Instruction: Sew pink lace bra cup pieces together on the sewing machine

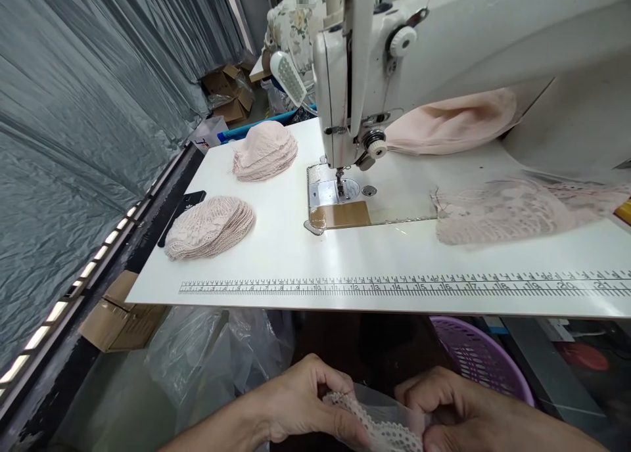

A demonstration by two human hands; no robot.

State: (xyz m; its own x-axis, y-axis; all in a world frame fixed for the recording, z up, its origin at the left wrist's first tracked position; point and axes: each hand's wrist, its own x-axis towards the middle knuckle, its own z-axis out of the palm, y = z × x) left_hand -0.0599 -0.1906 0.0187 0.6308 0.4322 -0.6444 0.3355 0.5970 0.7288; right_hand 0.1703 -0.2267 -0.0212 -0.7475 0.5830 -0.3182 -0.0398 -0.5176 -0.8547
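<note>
Below the table's front edge, my left hand (305, 399) and my right hand (444, 406) both pinch a strip of pale lace trim (379, 429) with a bit of sheer fabric behind it. Above them lies the white sewing table (276, 255) with a printed ruler (394, 284) along its front. A white sewing machine (374, 64) stands on the table, its needle over the metal plate (330, 196). Two stacks of pink lace pieces rest on the left, one nearer (210, 227) and one farther back (265, 151).
Pink lace fabric (517, 209) lies at the right, and more pink cloth (453, 123) sits behind the machine. A purple basket (480, 360) and clear plastic bags (217, 360) are under the table. Grey sheeting (73, 110) hangs at the left, cardboard boxes (229, 90) beyond.
</note>
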